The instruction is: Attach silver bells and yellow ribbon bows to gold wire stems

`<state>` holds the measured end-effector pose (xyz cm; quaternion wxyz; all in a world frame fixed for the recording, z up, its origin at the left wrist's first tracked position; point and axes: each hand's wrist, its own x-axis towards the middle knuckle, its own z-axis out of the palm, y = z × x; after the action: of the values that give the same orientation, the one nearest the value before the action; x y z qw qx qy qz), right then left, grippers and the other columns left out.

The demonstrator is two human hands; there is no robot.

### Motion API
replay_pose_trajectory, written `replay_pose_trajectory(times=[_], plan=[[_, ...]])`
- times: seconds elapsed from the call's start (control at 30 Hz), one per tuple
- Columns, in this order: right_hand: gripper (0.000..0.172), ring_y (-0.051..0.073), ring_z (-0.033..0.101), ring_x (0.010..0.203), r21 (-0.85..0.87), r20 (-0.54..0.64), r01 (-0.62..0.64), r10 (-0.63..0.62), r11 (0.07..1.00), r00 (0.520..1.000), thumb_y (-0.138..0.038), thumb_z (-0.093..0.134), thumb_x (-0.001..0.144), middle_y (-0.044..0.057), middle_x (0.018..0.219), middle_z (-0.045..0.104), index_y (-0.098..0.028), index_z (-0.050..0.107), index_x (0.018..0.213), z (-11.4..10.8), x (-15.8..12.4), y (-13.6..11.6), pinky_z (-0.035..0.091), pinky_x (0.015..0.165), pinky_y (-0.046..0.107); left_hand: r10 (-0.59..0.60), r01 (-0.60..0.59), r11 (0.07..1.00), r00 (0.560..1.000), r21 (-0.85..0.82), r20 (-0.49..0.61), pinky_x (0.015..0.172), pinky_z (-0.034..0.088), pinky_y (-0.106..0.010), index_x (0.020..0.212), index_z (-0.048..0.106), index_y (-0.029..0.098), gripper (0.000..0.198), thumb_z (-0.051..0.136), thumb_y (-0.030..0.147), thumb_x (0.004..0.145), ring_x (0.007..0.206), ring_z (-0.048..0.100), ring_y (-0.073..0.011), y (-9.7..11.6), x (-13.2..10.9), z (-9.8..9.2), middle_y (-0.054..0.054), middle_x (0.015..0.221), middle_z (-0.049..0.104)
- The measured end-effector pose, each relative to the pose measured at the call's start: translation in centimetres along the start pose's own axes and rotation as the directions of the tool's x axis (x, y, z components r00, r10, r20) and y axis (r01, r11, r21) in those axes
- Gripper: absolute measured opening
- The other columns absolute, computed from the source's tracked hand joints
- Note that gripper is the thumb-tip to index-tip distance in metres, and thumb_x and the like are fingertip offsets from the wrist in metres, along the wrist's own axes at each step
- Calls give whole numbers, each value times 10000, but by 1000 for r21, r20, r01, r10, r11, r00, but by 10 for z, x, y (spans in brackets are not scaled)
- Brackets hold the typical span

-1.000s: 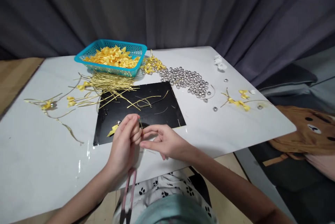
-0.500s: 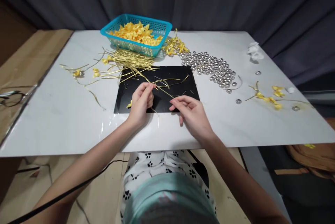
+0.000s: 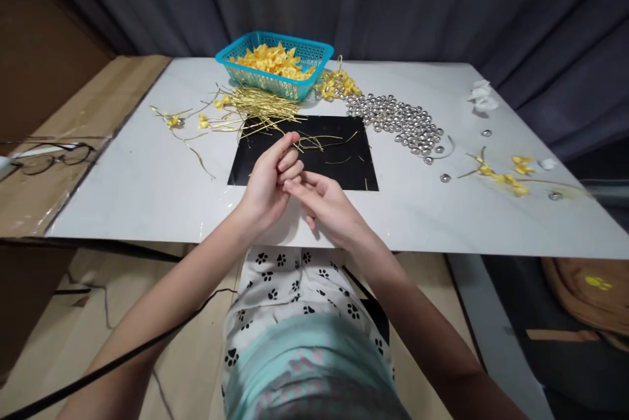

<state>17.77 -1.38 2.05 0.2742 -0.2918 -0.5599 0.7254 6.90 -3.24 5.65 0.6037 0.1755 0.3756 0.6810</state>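
My left hand (image 3: pixel 265 181) hovers over the near edge of a black mat (image 3: pixel 354 168), thumb and fingertips pinched on the end of a thin gold wire. My right hand (image 3: pixel 327 207) is just beside it, its curled fingers touching the left hand's fingers; what they grip is hidden. A few loose gold wires (image 3: pixel 324 140) lie on the mat beyond the hands. A heap of gold wires (image 3: pixel 255 105) lies at the mat's far left corner.
A blue basket (image 3: pixel 275 84) of yellow bows stands at the back of the white table (image 3: pixel 147 177). Silver beads (image 3: pixel 403 122) spread to its right. Wired yellow bows lie at left (image 3: pixel 173 120) and right (image 3: pixel 506 177). Glasses (image 3: pixel 59 154) rest on cardboard at left.
The view has shifted, so the table sits more centred. My hands have come together at the mat's near edge; the right hand moved left to touch the left hand's fingers.
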Motion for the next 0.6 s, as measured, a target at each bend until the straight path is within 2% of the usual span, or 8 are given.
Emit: replay_pose_trajectory(times=[0.07, 0.13, 0.23, 0.33, 0.5, 0.6], plan=[[291, 6, 324, 428, -43, 10, 14, -14, 999, 1000, -359, 666, 753, 3, 855, 637, -151, 655, 957, 5, -1, -1, 260, 332, 166, -14, 14, 998, 1000, -60, 8, 316, 184, -140, 731, 576, 153, 283, 409, 207, 953, 331, 207, -37, 2, -7, 1, 104, 450, 231], [206, 5, 355, 440, -97, -15, -4, 3, 995, 1000, -267, 689, 726, -13, 773, 639, -138, 661, 885, 6, -3, -3, 267, 369, 156, -36, 37, 996, 999, -81, 11, 317, 190, -142, 735, 571, 155, 310, 374, 211, 968, 334, 216, -39, 4, -11, 0, 102, 459, 231], [121, 35, 483, 506, -130, -36, -81, 77, 988, 996, -194, 704, 691, -23, 667, 638, -127, 653, 777, 2, -7, -7, 367, 462, 162, -38, 38, 995, 999, -89, -5, 320, 202, -146, 732, 566, 164, 308, 379, 223, 970, 337, 226, -42, 9, -14, -2, 100, 471, 232], [78, 73, 590, 600, -145, -47, -110, 104, 983, 993, -186, 706, 690, 10, 686, 682, -128, 669, 727, -7, -12, -10, 459, 582, 203, -13, 13, 995, 1000, -99, -3, 322, 219, -152, 729, 571, 164, 311, 382, 217, 970, 343, 237, -47, 15, -13, -2, 96, 470, 237], [144, 136, 658, 713, -269, -20, -85, 83, 959, 996, -271, 690, 734, 65, 783, 726, -142, 715, 794, -33, -20, -18, 512, 649, 272, 14, -17, 999, 997, -39, -77, 353, 290, -135, 721, 582, 158, 265, 431, 173, 939, 358, 277, -40, 24, -2, -2, 98, 458, 259], [209, 134, 669, 757, -330, 5, -66, 71, 942, 997, -251, 641, 782, 58, 820, 734, -160, 668, 968, -47, -26, -25, 512, 654, 255, 14, -13, 1000, 991, 7, -131, 444, 399, -113, 735, 593, 155, 171, 509, 149, 883, 396, 371, -30, 22, 10, -8, 97, 464, 347]])
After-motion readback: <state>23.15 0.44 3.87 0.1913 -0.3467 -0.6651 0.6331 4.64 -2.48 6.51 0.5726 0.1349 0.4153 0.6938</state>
